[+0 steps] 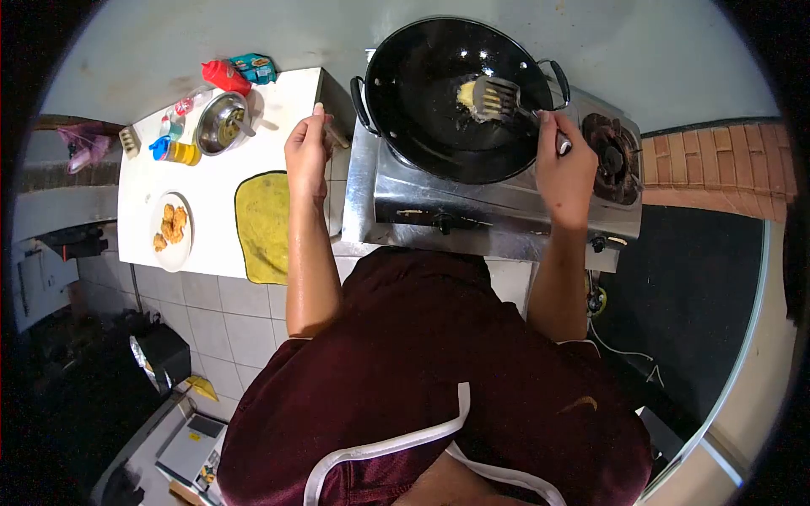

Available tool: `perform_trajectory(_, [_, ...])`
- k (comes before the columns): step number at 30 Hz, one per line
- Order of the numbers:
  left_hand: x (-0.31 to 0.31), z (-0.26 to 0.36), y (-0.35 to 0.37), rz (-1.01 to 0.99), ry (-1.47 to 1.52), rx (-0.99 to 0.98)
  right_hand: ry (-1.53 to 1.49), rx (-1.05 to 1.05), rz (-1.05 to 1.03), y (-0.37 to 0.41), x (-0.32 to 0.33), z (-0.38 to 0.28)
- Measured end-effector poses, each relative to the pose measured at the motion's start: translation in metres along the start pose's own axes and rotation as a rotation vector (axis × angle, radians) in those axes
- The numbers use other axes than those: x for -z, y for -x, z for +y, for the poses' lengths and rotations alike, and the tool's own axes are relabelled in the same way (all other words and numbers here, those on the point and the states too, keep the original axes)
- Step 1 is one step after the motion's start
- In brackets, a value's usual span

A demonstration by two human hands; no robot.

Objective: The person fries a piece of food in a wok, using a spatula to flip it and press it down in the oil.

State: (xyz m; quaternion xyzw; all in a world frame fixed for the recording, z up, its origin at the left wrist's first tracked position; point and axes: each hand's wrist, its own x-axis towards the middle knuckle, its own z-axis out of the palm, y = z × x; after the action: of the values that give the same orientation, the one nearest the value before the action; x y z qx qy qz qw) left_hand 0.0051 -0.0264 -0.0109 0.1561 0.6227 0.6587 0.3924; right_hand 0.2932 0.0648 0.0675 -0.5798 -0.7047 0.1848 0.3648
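Observation:
My right hand [567,173] is closed around the handle of a slotted spatula [496,97], whose head lies inside a black wok [422,143]. Under and beside the spatula's head, a pale yellow piece of food [466,94] sits in bubbling oil. My left hand [307,156] hovers between the white table and the wok, fingers curled and thumb pointing up. Something brownish shows just beside its fingers, but I cannot make out whether it is held. The wok rests on a steel gas stove [363,198], its left loop handle near my left hand.
A second burner [612,156] lies right of the wok. On the white table [215,181] are a plate [173,257] with fried pieces, a steel bowl [207,135] with a spoon, a yellow cloth [263,223], a blue-capped bottle [181,153], a red bottle [226,76] and a teal packet [255,67].

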Motion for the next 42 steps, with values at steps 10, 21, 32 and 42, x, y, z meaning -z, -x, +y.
perform_trajectory(10, [-0.013, 0.005, 0.027, 0.106, 0.011, 0.004, -0.052, 0.019, -0.120, -0.015, 0.006, 0.017])
perform_trajectory(21, [-0.038, 0.013, 0.089, 0.278, 0.005, -0.084, -0.256, 0.221, -0.272, -0.031, 0.014, 0.032])
perform_trajectory(32, [-0.037, 0.011, 0.104, 0.324, -0.041, -0.098, -0.276, 0.035, -0.349, -0.027, 0.034, 0.022])
perform_trajectory(42, [-0.035, 0.008, 0.046, 0.176, -0.159, -0.129, -0.161, 0.084, -0.110, -0.015, 0.018, 0.025])
